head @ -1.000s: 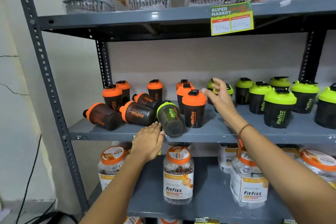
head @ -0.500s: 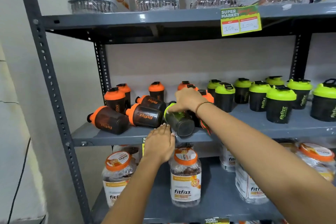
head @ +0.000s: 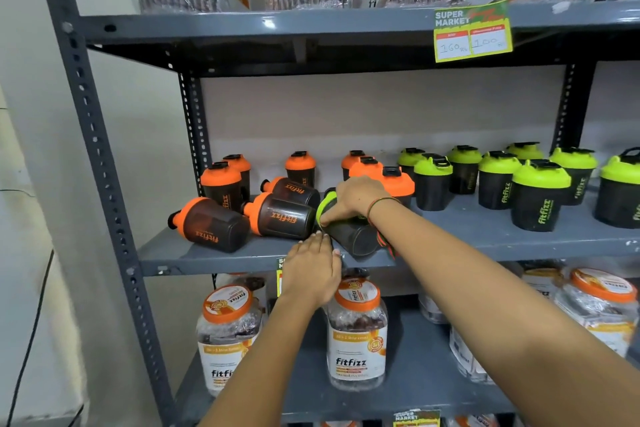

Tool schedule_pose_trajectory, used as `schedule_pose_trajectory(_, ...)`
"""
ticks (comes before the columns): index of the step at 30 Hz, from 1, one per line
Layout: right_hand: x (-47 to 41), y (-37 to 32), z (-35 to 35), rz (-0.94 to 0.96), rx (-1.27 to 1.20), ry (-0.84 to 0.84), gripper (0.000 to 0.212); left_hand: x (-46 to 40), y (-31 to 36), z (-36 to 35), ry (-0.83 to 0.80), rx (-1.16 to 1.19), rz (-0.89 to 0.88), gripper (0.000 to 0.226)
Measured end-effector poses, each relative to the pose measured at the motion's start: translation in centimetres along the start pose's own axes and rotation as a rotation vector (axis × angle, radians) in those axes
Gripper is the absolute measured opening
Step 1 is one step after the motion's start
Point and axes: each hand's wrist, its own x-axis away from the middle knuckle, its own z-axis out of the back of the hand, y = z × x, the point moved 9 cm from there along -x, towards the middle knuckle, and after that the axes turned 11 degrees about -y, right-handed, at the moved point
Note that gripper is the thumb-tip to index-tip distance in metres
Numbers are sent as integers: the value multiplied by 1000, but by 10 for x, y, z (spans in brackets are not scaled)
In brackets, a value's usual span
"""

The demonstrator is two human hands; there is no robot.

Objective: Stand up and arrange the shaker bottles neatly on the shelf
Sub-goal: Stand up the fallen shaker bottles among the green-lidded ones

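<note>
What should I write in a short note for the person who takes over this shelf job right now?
Right hand: closed over the fallen green-lidded black shaker bottle, which lies on its side at the front of the grey metal middle shelf.
Left hand: flat on the shelf's front edge, holding nothing.
Done: the green-lidded shakers on the right stand upright, as do the orange-lidded ones at the back.
Left: stand the gripped bottle up with the green group, then raise the three orange-lidded dark shakers lying on their sides and line them up.
</note>
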Motion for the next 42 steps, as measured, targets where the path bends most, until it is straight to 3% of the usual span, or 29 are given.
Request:
schedule_pose_trajectory(5, 18, 3, 19, 70, -67, 166, 62, 1, 1, 1, 15, -4, -4, 51)
schedule_pose_trajectory(9, 50, 22, 50, 145, -270, 361, 69, 0, 0, 0, 15, 2, -3, 51)
schedule_pose_trajectory(18, 93, 170, 72, -48, -826, 769, 86, 1, 0, -1, 33, 3, 2, 51)
schedule_pose_trajectory(22, 81, 219, 35, -170, -904, 782, 90, 0, -2, -2, 35, -14, 11, 51)
schedule_pose_trajectory(27, 58, 249, -19, -287, -865, 640, 90, -2, -3, -4, 32, -4, 9, 50)
schedule_pose_trajectory(42, 61, 252, -54, -273, -725, 695, 102, -2, -3, -4, 14, -19, 44, 50)
